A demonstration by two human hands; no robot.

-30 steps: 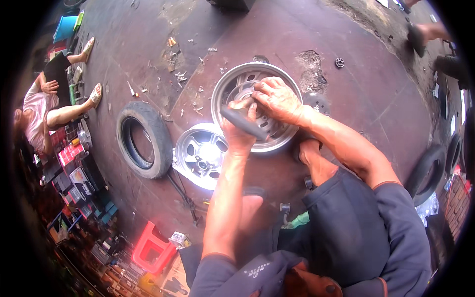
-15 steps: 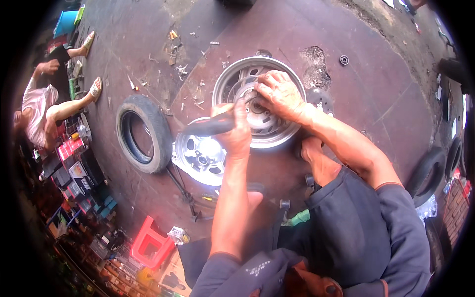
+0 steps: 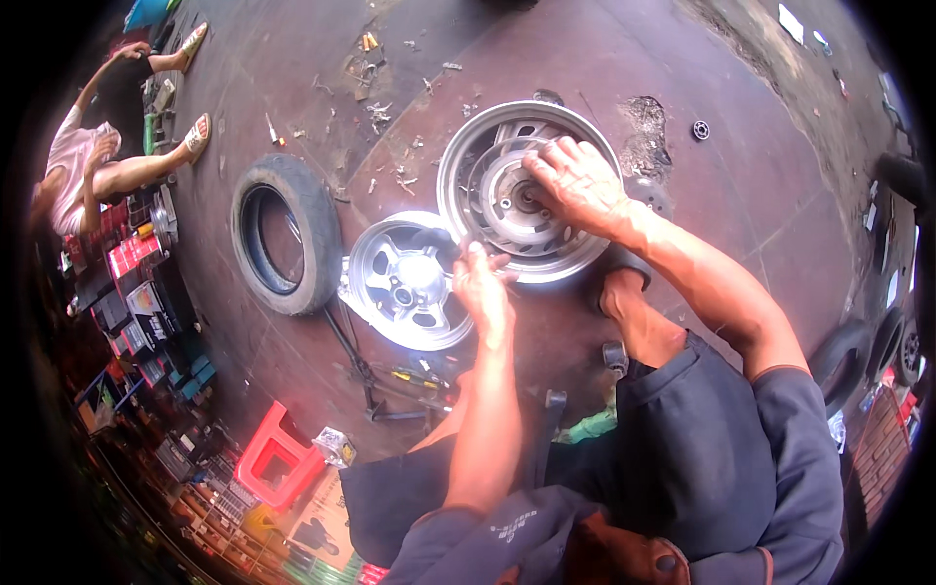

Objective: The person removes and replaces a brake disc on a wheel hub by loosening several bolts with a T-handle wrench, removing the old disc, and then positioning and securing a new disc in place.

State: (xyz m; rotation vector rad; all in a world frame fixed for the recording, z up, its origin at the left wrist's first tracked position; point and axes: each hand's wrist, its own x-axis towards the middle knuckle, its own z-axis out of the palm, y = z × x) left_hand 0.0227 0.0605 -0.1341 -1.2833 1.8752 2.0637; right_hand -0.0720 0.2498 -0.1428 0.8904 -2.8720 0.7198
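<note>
A silver wheel rim (image 3: 466, 127) lies on the floor in front of me, with a metal disc (image 3: 492, 210) at its centre. My right hand (image 3: 583, 190) rests over the disc and the far right of the hub, fingers apart and partly bent; what is under the palm is hidden. Beside the near left edge of the rim, my left hand (image 3: 480, 283) is closed round a dark tool (image 3: 432, 237), blurred, its kind unclear. The tool passes over a second, smaller silver wheel (image 3: 375, 317) that lies to the left.
A loose black tyre (image 3: 317, 234) lies further left. Near it are a dark metal stand (image 3: 366, 375) and a red plastic stool (image 3: 278, 463). Shelves of boxes line the left side, where another person (image 3: 93, 161) sits. More tyres (image 3: 838, 356) stand at right. A small round part (image 3: 701, 130) lies beyond the rim.
My left hand has drawn down and toward me, away from the disc, with the dark tool. My right hand stays at the hub, its fingers looser. The view has shifted slightly.
</note>
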